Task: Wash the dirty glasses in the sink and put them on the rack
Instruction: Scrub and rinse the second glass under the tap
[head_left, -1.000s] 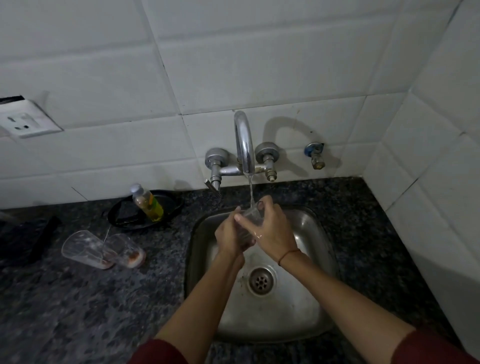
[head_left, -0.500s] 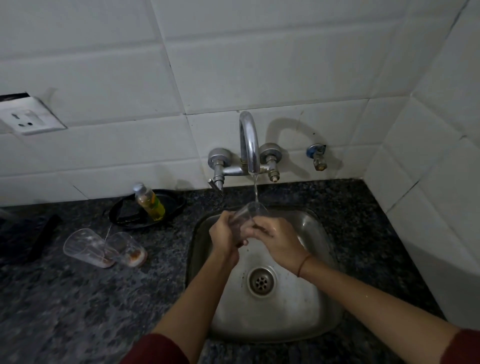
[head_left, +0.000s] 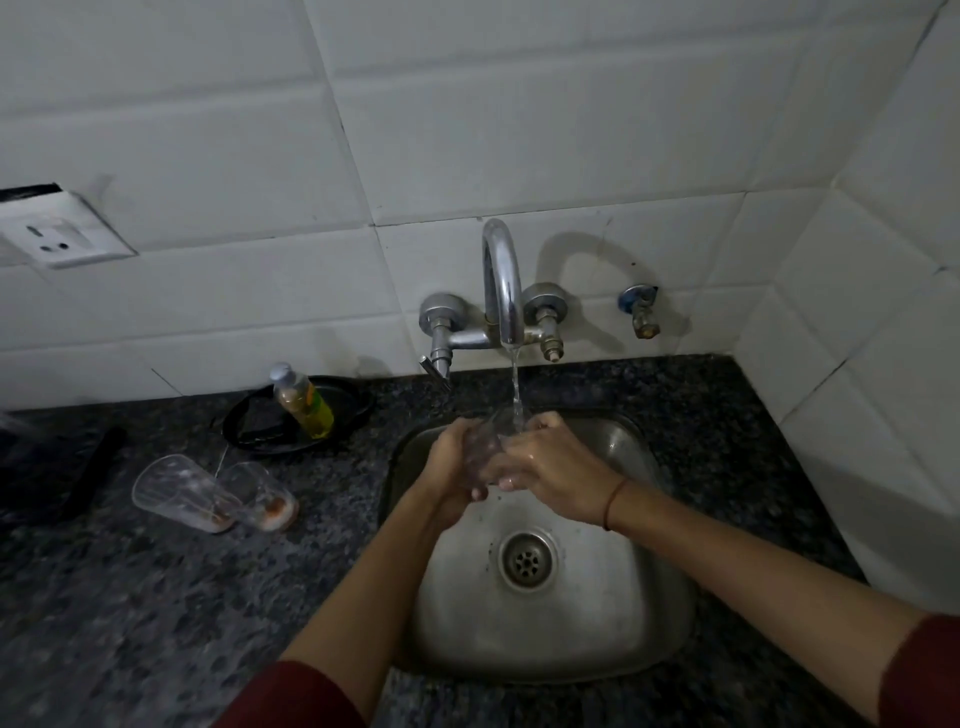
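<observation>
one glass (head_left: 484, 446) is over the sink (head_left: 613, 613), under the stream (head_left: 516, 387) from the tap (head_left: 503, 280), clamped between both hands: my left hand (head_left: 451, 467) wraps its wall, my right hand (head_left: 558, 467) curls round the other side. it looks light, thin, stiff and brittle, and wet it is likely slippery, so i judge a full grip round the wall safer than pinching the rim. two dirty glasses (head_left: 179, 493) lie tipped on the surface (head_left: 156, 613), left of the sink.
</observation>
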